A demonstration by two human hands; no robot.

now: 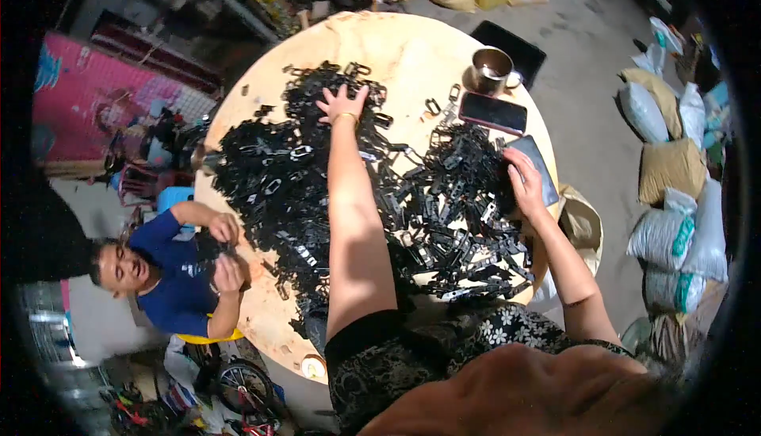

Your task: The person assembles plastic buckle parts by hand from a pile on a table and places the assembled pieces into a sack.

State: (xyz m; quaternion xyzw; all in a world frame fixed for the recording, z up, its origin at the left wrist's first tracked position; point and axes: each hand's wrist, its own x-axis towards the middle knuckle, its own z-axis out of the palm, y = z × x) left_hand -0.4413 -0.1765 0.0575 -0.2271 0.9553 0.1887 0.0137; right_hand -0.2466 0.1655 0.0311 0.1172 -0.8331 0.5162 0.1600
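To the left of the metal mug, a large heap of black parts is spread on the tabletop; a smaller heap is piled nearer the body than the mug. Left of the mug, the left hand is laid on the large heap, its grip splayed wide, nothing seen held. Below the mug, the right hand is set beside the smaller heap, fingers close together; whether anything is held cannot be told. Parts seem to be being gathered; next, the left fingers would need to be curled around some.
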